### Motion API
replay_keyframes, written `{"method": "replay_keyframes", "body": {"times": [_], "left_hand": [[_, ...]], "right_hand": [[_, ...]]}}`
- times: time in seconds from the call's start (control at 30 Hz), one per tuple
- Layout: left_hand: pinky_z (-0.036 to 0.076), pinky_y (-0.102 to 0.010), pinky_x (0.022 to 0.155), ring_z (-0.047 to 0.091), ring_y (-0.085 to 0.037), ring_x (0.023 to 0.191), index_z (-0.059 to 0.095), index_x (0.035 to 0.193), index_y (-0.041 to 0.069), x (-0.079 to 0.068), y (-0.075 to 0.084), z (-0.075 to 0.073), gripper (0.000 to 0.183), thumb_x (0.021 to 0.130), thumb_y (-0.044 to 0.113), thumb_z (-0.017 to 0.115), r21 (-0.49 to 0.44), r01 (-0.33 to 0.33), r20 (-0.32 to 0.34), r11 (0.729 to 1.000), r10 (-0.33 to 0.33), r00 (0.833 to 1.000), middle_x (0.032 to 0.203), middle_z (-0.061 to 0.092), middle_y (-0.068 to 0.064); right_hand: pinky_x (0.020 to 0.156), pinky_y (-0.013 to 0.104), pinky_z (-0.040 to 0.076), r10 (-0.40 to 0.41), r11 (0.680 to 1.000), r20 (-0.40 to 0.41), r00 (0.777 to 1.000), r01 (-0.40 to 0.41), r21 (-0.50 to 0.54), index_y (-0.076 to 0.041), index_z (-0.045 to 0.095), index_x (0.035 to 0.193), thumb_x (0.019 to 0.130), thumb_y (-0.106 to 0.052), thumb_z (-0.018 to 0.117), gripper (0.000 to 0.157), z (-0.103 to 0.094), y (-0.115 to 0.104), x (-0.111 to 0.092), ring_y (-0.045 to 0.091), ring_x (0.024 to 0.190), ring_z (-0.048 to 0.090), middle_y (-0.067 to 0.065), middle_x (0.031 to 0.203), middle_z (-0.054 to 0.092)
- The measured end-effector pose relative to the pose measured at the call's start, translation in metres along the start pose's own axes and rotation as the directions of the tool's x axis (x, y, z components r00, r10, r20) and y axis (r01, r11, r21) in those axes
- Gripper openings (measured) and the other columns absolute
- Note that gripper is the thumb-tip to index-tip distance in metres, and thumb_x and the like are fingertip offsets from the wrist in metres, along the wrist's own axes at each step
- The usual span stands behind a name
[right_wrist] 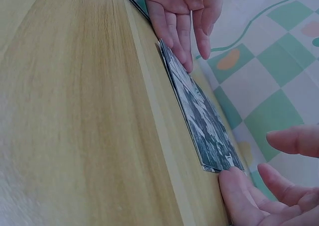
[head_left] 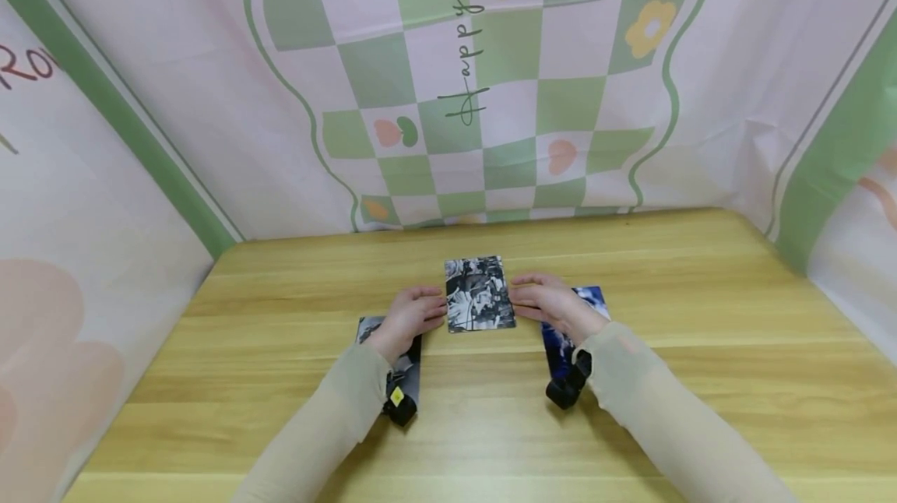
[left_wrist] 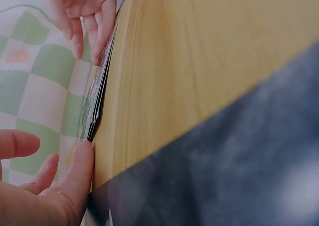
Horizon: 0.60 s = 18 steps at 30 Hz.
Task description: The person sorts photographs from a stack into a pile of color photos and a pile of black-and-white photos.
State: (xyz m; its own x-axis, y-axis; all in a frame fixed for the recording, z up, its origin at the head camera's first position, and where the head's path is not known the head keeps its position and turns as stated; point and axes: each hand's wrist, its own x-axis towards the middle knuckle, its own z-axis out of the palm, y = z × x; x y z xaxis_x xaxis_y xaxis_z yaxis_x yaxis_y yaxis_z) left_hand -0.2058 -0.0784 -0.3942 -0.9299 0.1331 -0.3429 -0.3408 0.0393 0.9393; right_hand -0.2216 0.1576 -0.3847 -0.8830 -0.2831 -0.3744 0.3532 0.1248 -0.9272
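Observation:
A small stack of thin picture cards lies on the table, a black-and-white print on top. Its layered edges show in the right wrist view and are slightly uneven. My left hand is at the stack's left side with fingers extended, fingertips at its edge. On the opposite side, my right hand has its fingers straight against or very near the right edge. Under the left forearm lies a grey picture card, partly covered. A blue picture card lies partly hidden beneath the right hand and wrist.
The wooden table has its far edge against a hanging cloth with green checks and flowers. More cloth hangs along the left. A black wrist camera sits on the right wrist, low over the blue card.

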Motion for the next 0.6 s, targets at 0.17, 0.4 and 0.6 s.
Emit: {"method": "replay_keyframes", "body": {"times": [0.17, 0.4, 0.6], "left_hand": [[0.048, -0.04, 0.101, 0.05, -0.034, 0.124, 0.044, 0.133, -0.006, -0.0005, 0.0007, 0.0013, 0.038, 0.099, 0.009, 0.046, 0.004, 0.006, -0.007, 1.0, -0.006, 1.0, 0.136, 0.049, -0.025], [0.048, -0.039, 0.101, 0.05, -0.033, 0.124, 0.044, 0.134, -0.006, -0.0013, 0.0016, 0.0021, 0.038, 0.099, 0.009, 0.046, -0.004, 0.014, -0.012, 1.0, -0.014, 1.0, 0.137, 0.048, -0.024], [0.048, -0.039, 0.101, 0.05, -0.033, 0.123, 0.046, 0.133, -0.006, -0.0015, 0.0028, 0.0028, 0.037, 0.099, 0.009, 0.046, -0.009, 0.02, -0.022, 1.0, -0.02, 1.0, 0.136, 0.048, -0.024]], "right_hand": [[0.107, 0.04, 0.043, 0.002, 1.0, -0.006, 1.0, -0.002, 0.006, 0.009, 0.027, 0.142, 0.098, -0.007, 0.047, 0.051, 0.0, -0.0002, -0.0005, 0.04, 0.134, 0.034, 0.029, 0.147, 0.029], [0.107, 0.04, 0.043, 0.002, 1.0, -0.009, 1.0, -0.002, 0.012, 0.008, 0.026, 0.143, 0.098, -0.007, 0.046, 0.052, 0.0011, -0.001, -0.001, 0.039, 0.135, 0.034, 0.028, 0.147, 0.029], [0.105, 0.039, 0.045, -0.033, 0.998, 0.025, 0.999, 0.032, 0.056, 0.007, 0.032, 0.14, 0.095, -0.011, 0.054, 0.054, -0.0052, 0.006, 0.0051, 0.036, 0.129, 0.043, 0.028, 0.142, 0.037]]}}
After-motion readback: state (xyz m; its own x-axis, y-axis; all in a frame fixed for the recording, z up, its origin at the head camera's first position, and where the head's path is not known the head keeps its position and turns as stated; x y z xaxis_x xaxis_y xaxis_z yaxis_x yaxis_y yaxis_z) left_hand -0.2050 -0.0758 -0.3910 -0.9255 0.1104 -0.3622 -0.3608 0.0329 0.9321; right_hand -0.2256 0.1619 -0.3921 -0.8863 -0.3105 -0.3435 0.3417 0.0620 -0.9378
